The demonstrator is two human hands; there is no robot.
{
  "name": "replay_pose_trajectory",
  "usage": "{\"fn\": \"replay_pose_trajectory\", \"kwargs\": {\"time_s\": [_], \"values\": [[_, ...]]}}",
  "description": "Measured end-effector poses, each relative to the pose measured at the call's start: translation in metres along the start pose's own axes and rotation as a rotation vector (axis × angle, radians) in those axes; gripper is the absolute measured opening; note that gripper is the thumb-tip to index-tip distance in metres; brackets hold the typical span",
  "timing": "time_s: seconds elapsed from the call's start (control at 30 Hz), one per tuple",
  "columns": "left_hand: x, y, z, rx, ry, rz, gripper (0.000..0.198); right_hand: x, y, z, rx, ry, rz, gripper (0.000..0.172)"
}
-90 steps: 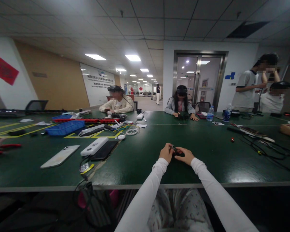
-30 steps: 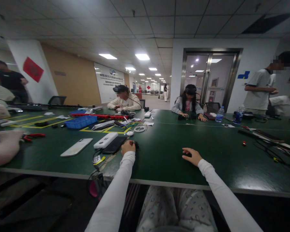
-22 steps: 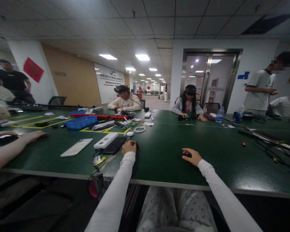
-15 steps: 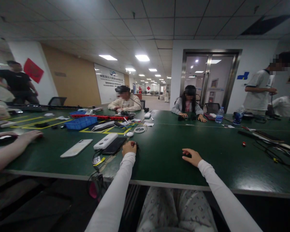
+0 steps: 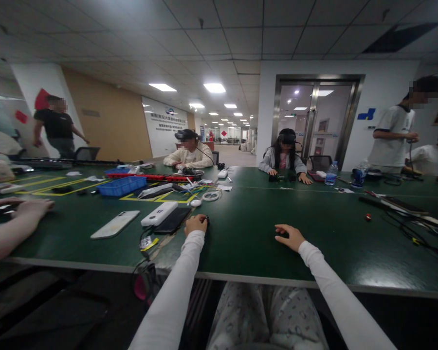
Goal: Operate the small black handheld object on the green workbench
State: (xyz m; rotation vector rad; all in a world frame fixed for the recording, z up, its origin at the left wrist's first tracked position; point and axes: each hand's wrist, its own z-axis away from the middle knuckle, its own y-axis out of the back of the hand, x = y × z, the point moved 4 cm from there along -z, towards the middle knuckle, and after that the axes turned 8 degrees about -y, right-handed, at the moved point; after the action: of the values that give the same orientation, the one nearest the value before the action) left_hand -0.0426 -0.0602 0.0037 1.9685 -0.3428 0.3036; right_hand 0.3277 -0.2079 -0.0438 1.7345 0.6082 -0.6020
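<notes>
My left hand (image 5: 196, 224) rests on the green table (image 5: 248, 253) with its fingers curled around a small dark object (image 5: 208, 220). Most of that object is hidden by the fingers, so its kind does not show. Just left of this hand lie a black flat phone-like slab (image 5: 173, 220) and a white power bank (image 5: 159, 214). My right hand (image 5: 291, 237) lies on the table to the right, holding nothing, with thumb and fingers apart.
A white phone (image 5: 115, 224) lies further left, near a co-worker's hands (image 5: 32, 208). Beyond are a blue tray (image 5: 122, 185), a coiled white cable (image 5: 210, 196) and loose wires. Black cables (image 5: 412, 228), a small red object (image 5: 368, 217) and water bottles (image 5: 331, 174) are at right.
The fingers of my left hand have shifted slightly around the small dark object. My right hand stays put. A co-worker's hand at left has drawn back leftward; a person behind has walked rightward.
</notes>
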Motion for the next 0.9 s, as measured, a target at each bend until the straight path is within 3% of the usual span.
{"fn": "replay_pose_trajectory", "kwargs": {"time_s": [0.17, 0.3, 0.73, 0.9], "values": [[0.008, 0.002, 0.005, -0.027, -0.014, -0.018, 0.025, 0.001, -0.001, -0.002, 0.011, -0.007, -0.003, 0.045], [0.031, -0.001, 0.017, -0.069, -0.076, -0.006, 0.023, 0.003, -0.002, -0.002, 0.004, -0.021, 0.002, 0.045], [0.176, -0.056, 0.089, -0.222, -0.438, 0.242, 0.018, 0.003, -0.003, -0.002, 0.001, -0.008, 0.035, 0.060], [0.209, -0.065, 0.110, -0.267, -0.542, 0.338, 0.018, 0.001, -0.002, -0.003, 0.018, -0.001, 0.046, 0.062]]}}
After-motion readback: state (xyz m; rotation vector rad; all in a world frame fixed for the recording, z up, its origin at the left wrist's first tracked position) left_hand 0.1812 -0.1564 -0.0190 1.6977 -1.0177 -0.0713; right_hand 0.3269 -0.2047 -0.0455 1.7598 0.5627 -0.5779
